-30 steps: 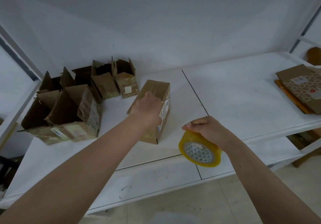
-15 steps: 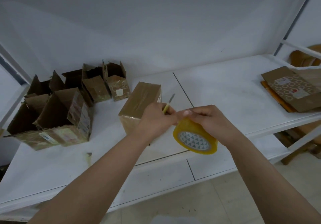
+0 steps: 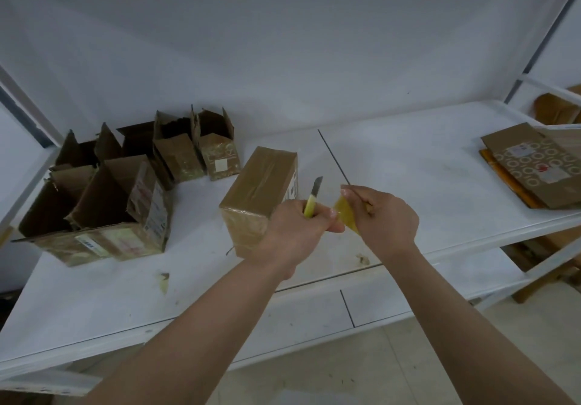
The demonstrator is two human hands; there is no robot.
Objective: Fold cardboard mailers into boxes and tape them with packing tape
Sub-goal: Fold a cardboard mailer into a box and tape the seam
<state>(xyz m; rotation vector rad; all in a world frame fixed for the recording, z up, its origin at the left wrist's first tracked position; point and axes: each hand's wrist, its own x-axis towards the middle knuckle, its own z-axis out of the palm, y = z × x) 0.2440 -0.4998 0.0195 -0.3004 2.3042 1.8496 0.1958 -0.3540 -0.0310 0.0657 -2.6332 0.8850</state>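
Observation:
A closed, taped cardboard box [image 3: 261,197] lies on the white shelf [image 3: 408,165], just left of my hands. My left hand [image 3: 295,231] grips a yellow utility knife [image 3: 312,198] with its blade pointing up, and its thumb touches the tape. My right hand [image 3: 383,216] holds the yellow packing tape roll [image 3: 345,212], which is seen edge-on and mostly hidden behind the fingers. Both hands meet in front of the box, above the shelf's front part.
Several open-topped cardboard boxes [image 3: 119,190] stand grouped at the shelf's left. A stack of flat printed mailers [image 3: 534,165] lies at the right end. Small tape scraps [image 3: 164,280] lie near the front edge. A metal upright [image 3: 540,36] rises at the right.
My left hand left the box and now holds the knife by the tape roll. The right hand turned the roll edge-on. The box lies flat on the shelf.

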